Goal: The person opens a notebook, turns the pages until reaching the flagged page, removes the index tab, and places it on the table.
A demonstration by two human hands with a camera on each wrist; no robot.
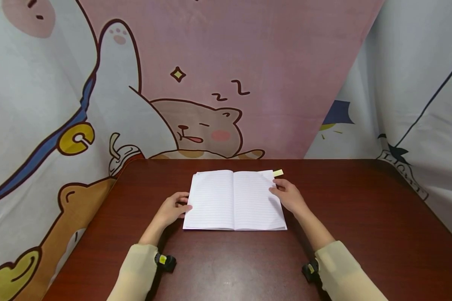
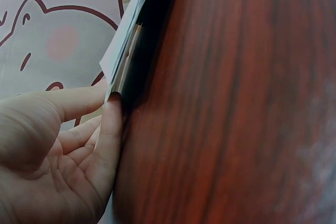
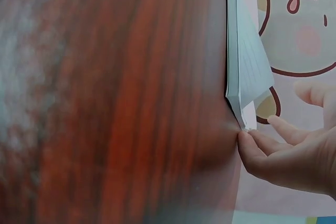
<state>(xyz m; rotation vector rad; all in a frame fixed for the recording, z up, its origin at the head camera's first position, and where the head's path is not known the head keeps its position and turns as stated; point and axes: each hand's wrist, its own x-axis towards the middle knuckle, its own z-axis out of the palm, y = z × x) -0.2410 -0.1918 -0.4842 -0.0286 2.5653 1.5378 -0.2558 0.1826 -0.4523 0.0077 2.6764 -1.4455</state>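
Observation:
A lined notebook (image 1: 212, 200) lies spread flat on the table, its ruled pages bare of writing that I can make out. A pale yellow tab (image 1: 278, 172) sticks out at its upper right corner. My left hand (image 1: 171, 208) pinches the left edge, thumb over the page and a finger low against the cover side, as the left wrist view shows (image 2: 58, 150). At the right edge, just below the tab, my right hand (image 1: 291, 196) touches the page ends with its fingertips. In the right wrist view its thumb (image 3: 310, 94) stands apart from the paper.
The dark red-brown wooden table (image 1: 241, 267) extends around the notebook. Behind it hangs a cloth (image 1: 286, 62) printed with cartoon animals. Each wrist carries a small black camera, one at the left sleeve (image 1: 133, 267) and one at the right sleeve (image 1: 342, 267).

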